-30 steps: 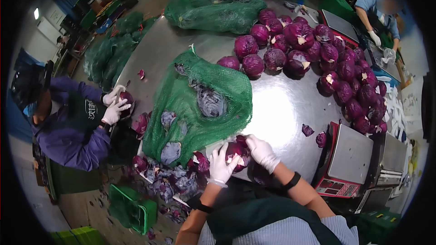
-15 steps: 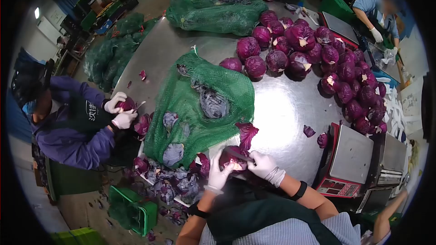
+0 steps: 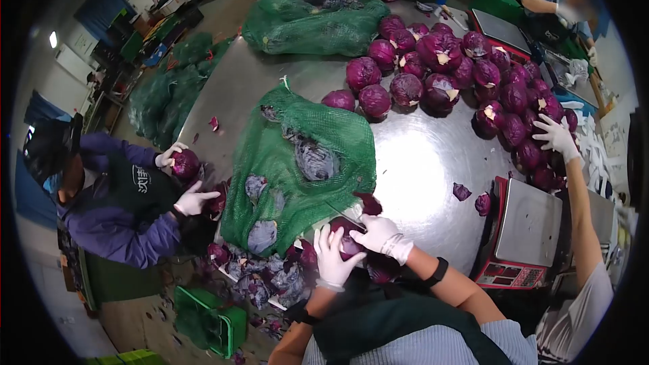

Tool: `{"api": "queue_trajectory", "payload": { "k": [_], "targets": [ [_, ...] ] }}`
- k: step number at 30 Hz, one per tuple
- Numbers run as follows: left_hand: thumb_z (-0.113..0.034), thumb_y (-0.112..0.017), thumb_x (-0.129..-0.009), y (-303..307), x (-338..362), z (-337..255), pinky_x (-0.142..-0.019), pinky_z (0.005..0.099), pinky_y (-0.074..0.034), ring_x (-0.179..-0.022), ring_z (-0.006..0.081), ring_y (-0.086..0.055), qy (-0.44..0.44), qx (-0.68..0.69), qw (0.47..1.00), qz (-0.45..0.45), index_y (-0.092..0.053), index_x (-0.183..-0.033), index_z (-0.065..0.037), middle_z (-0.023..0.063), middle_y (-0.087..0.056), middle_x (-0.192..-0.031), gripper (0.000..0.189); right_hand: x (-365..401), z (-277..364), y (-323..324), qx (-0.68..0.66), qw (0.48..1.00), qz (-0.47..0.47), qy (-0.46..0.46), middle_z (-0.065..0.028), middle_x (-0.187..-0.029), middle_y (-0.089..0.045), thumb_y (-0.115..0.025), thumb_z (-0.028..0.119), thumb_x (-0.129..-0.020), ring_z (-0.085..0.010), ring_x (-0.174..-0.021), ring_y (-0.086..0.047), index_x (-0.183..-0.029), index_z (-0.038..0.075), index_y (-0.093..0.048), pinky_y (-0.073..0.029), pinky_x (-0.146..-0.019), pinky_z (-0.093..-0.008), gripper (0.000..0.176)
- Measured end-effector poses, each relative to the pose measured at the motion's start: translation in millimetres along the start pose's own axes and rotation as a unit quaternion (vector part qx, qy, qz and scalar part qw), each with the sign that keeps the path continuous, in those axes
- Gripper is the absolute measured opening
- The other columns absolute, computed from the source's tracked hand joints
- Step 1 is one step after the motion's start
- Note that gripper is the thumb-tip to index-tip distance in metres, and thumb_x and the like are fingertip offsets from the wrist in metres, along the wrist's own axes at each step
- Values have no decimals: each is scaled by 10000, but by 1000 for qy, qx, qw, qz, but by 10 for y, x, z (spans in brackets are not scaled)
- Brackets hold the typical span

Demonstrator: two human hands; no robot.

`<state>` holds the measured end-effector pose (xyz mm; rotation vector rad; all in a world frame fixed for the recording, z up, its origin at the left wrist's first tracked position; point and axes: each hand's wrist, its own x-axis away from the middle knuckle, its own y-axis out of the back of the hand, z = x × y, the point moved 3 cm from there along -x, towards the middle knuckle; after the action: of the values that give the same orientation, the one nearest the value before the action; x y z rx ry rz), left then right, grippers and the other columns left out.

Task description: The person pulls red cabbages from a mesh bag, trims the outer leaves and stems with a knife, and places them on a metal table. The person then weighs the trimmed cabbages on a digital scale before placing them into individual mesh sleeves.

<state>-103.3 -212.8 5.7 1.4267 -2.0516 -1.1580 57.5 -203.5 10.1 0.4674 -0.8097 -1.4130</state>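
Note:
My left hand (image 3: 332, 258), in a white glove, grips a red cabbage (image 3: 349, 246) at the table's near edge. In my gloved right hand (image 3: 381, 236) is a knife, its thin blade (image 3: 349, 217) pointing up and left over the top of the cabbage. A dark red leaf (image 3: 368, 204) lies just beyond the blade. Below my right wrist, partly hidden, sits another red cabbage (image 3: 383, 270). A green mesh bag (image 3: 304, 196) with several wilted, greyish cabbages in it spreads out just past my hands.
Trimmed cabbages (image 3: 439, 54) are heaped at the back right, where another person's gloved hand (image 3: 556, 136) touches them. A red scale (image 3: 527, 226) stands at right. Discarded leaves (image 3: 270, 280) pile up at lower left beside a green crate (image 3: 233, 331). At left, a co-worker (image 3: 122, 196) handles cabbages.
My left hand now lies over the cabbage, and the knife points up-left. The leaf that stood up beside the cabbage is lower. Another person's arm has reached in to the heap at right.

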Motion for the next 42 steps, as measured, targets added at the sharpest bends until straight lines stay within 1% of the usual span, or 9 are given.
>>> {"api": "queue_trajectory", "payload": {
  "k": [9, 14, 20, 22, 26, 34, 37, 40, 42],
  "targets": [
    [-213, -781, -633, 51, -132, 437, -1027, 415, -314, -1221, 340, -365, 55, 181, 980, -52, -414, -1280, -55, 182, -351, -1315, 760, -66, -619, -339, -158, 982, -98, -19, -143, -788, -627, -546, 85, -776, -324, -762, -625, -820, 46, -537, -496, -696, -389, 60],
    [-303, -567, -877, 243, -374, 991, -1007, 373, -332, -1173, 283, -415, 206, 269, 939, -60, -373, -1332, -63, 166, -403, -1249, 550, -77, -342, 60, -40, 996, -72, -28, -140, -929, -611, -626, 220, -780, -316, -831, -613, -1054, 69, -544, -497, -723, -386, 323],
    [-197, -794, -680, -5, -358, 1014, -970, 350, -371, -1104, 232, -462, 246, 377, 883, -133, -323, -1311, -17, 151, -455, -1217, 807, -236, 108, -489, -342, 938, -50, 11, -209, -1078, -590, -541, 253, -853, -373, -949, -581, -1195, 40, -511, -473, -815, -396, 404],
    [-141, -753, -719, -6, -373, 1129, -962, 335, -384, -1081, 214, -476, 220, 397, 884, -114, -330, -1293, -21, 127, -463, -1194, 724, -398, -112, -949, -210, 977, -34, -4, -191, -1025, -613, -528, 191, -878, -194, -609, -638, -1300, 8, -405, -504, -518, -302, 477],
    [-135, -693, -767, 174, -282, 1165, -973, 354, -390, -1104, 212, -473, 176, 479, 855, -89, -342, -1290, -36, 101, -460, -1201, 638, -382, 93, -836, -163, 984, 5, -66, -224, -800, -635, -548, 298, -855, -340, -661, -636, -1086, -11, -515, -508, -603, -430, 387],
    [-652, -485, -785, 26, -186, 1107, -938, 553, -418, -1200, 376, -423, 250, 780, 573, -24, -374, -1329, -103, 166, -424, -1319, 781, -234, 28, 144, -37, 994, -106, 17, -175, -762, -626, -551, 273, -811, -365, -724, -615, -953, 88, -557, -494, -654, -441, 233],
    [-665, -554, -718, -1, -295, 714, -792, 642, -473, -1169, 489, -401, 204, 949, 205, 126, -328, -1353, -133, 207, -383, -1338, 859, -104, -375, 331, -81, 989, -120, 14, -185, -913, -630, -629, 339, -787, -357, -779, -617, -1076, 50, -552, -496, -714, -411, 416],
    [-678, -542, -719, 86, -476, 303, -788, 632, -482, -1171, 475, -410, 220, 939, 212, 158, -317, -1357, -142, 199, -371, -1347, 864, 171, -271, 535, -231, 964, -134, -11, -120, -1007, -642, -686, 226, -775, -212, -749, -643, -1300, 85, -450, -514, -586, -295, 593],
    [-739, -440, -739, 59, -583, 133, -792, 610, -492, -1167, 411, -450, 313, 849, 405, 128, -337, -1345, -153, 174, -409, -1319, 850, 345, -125, 655, -426, 891, -28, -154, -95, -1032, -631, -620, 163, -839, -107, -658, -614, -1368, 115, -369, -451, -451, -217, 587]
  ]
}}
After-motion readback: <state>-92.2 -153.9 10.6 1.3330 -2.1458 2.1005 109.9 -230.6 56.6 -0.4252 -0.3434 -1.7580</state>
